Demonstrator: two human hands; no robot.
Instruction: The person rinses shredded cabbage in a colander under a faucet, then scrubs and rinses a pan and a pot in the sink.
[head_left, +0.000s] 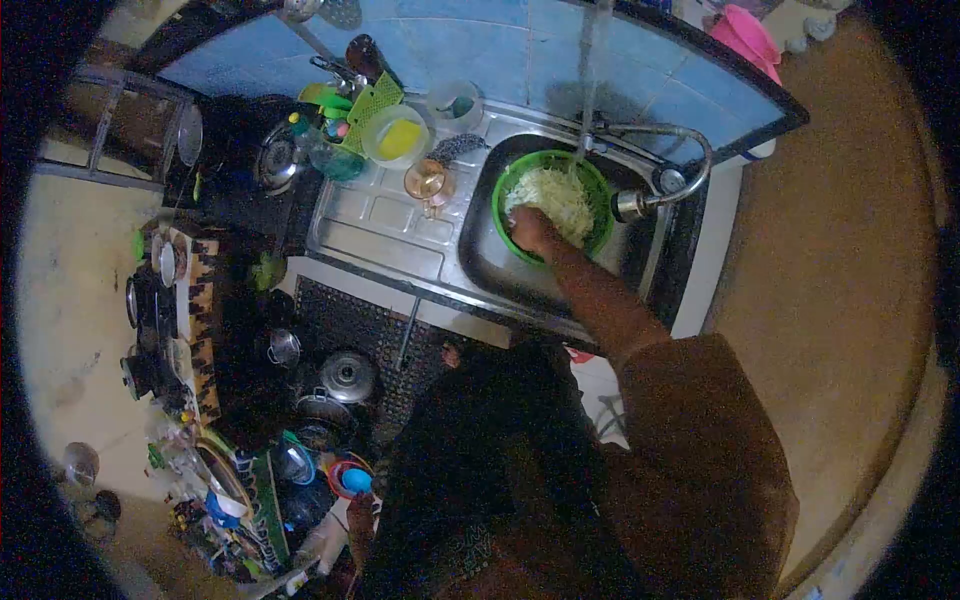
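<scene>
The right hand (530, 230) pressed, fingers curled, into pale shredded cabbage (555, 198) filling a round green plastic bowl (505, 185), which sat in the steel sink (480, 255) beneath a curved faucet (680, 150). The left hand was out of sight.

Steel sink (480, 262) — green bowl (503, 190) inside

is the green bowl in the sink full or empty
Full: the green bowl in the sink is heaped with pale shredded food, and the right hand is pressed into it.
</scene>
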